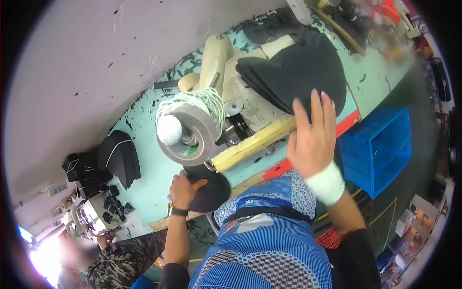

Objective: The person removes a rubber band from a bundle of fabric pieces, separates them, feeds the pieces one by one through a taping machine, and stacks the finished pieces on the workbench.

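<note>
My right hand has its fingers spread over the near edge of a stack of black fabric pieces, beside a yellow padded bar. Nothing shows in its grip. At the left, my left hand has its fingers curled at a round black piece, which lies at the table's near edge. An orange-brown strip shows by its thumb. Between the hands stands a beige machine with a coil of pale cord and a round metal-rimmed part on top.
A blue crate stands beyond the table at the right. Dark curved pieces lie at the left. A co-worker in camouflage clothing is at the lower left. Black scraps litter the table along the wall.
</note>
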A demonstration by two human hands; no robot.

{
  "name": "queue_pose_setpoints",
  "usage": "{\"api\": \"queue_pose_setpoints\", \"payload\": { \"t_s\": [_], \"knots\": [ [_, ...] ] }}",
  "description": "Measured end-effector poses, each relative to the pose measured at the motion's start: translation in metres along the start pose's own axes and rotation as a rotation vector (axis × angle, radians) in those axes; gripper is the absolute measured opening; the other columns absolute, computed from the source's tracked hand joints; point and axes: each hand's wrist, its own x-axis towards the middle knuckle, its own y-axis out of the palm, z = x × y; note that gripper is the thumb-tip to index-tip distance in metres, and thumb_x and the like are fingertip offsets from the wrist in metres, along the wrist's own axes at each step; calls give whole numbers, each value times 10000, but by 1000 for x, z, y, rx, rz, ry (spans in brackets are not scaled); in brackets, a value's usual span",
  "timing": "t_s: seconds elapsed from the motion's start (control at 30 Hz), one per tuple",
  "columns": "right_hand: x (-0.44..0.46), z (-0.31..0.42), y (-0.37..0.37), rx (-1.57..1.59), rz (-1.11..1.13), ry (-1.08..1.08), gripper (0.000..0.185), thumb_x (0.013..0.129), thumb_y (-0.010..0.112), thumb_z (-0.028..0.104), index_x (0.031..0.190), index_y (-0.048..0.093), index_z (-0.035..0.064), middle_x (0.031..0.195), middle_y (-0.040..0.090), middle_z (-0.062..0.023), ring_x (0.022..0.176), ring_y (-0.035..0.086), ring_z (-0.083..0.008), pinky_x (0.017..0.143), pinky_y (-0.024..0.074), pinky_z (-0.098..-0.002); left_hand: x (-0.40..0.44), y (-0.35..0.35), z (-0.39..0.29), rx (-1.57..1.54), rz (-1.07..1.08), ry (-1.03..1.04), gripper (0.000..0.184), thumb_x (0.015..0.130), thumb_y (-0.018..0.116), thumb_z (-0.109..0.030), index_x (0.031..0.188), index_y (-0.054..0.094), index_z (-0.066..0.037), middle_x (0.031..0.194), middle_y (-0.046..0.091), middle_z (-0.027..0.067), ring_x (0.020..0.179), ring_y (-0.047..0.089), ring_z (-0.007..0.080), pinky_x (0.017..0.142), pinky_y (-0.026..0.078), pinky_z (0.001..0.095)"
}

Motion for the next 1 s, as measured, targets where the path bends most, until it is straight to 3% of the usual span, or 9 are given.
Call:
{"api": "queue_pose_setpoints", "payload": {
  "t_s": [0.1,0.23,0.3,0.37,0.5,0.63,0.77,0.87,1.0],
  "knots": [
    [-31,9,2,345,-75,-1,266,742,629,-5,1006,626,-34,1130,595,-224,1086,563,-400,937,457,-467,-9,-5,26,85,-1,-86,479,794,710,-455,775,612,13,732,654,150,774,658,324,670,502,421],
    [-66,52,21,857,146,-3,102,795,670,87,820,636,-6,747,640,-150,682,619,-308,662,513,-369,-8,-56,41,-284,141,147,328,787,739,-320,804,646,-5,715,652,129,685,636,303,618,473,395],
    [-72,57,35,942,335,42,110,818,658,99,816,638,-9,724,635,-138,642,589,-272,625,487,-356,2,-115,-7,-779,516,343,180,821,704,-189,816,660,-14,694,638,110,625,597,261,600,457,348],
    [-82,69,47,1105,743,131,151,865,634,123,807,644,-16,679,625,-114,562,529,-200,550,434,-330,6,-127,-38,-914,430,447,109,846,673,-107,862,662,0,691,638,85,574,531,181,578,430,306],
    [-64,65,59,1303,732,467,245,907,608,157,733,614,-15,603,570,-33,511,419,-99,484,343,-303,21,-115,-44,-1113,417,329,107,870,661,-113,890,667,-8,710,647,65,617,536,118,588,433,299],
    [-62,68,84,1352,797,652,275,912,613,162,703,599,-15,588,520,15,540,415,-52,477,328,-276,31,-123,-36,-1120,845,120,119,892,644,-134,935,680,-29,745,660,67,680,553,106,617,451,302],
    [-65,83,88,1547,750,926,280,895,639,177,702,605,-23,562,497,15,538,422,-57,487,342,-262,40,-122,-37,-999,579,152,122,913,618,-140,920,676,-33,754,647,42,709,580,105,628,461,296],
    [-66,85,58,1241,793,562,253,890,647,183,771,646,-40,589,541,12,563,472,-64,515,387,-257,54,-111,-61,-256,-341,567,167,938,583,-158,878,647,-17,778,646,18,700,607,115,620,469,294],
    [-83,46,47,1165,546,486,252,894,653,196,782,636,-29,570,538,-15,544,447,-57,501,382,-272,41,-112,-88,-524,-141,554,191,952,560,-198,932,620,-17,767,646,37,721,640,121,614,484,283]
  ]
}}
